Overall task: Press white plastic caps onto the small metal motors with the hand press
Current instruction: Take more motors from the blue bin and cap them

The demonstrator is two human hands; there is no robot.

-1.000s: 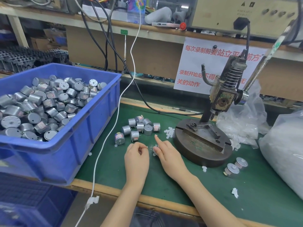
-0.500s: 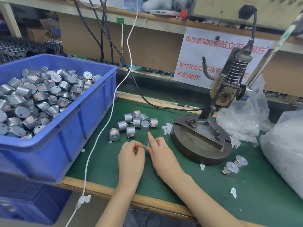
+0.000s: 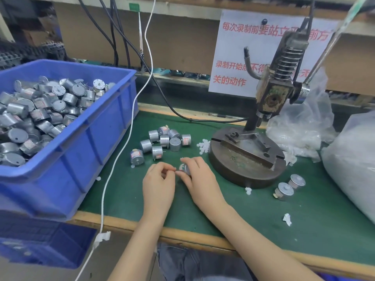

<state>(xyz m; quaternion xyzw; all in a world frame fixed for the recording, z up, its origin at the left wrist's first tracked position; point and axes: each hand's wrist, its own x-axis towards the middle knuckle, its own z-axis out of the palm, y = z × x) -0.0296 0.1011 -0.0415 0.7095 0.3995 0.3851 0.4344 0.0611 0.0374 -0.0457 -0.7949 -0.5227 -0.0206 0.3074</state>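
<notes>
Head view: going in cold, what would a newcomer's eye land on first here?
Probably the blue bin at the left, heaped with small metal motors, and the worn hand press standing at the right of the green mat. Between them, the right hand holds one motor while the left hand pinches what looks like a white cap right beside it.

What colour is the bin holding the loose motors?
The bin is blue; the head view shows it.
</notes>
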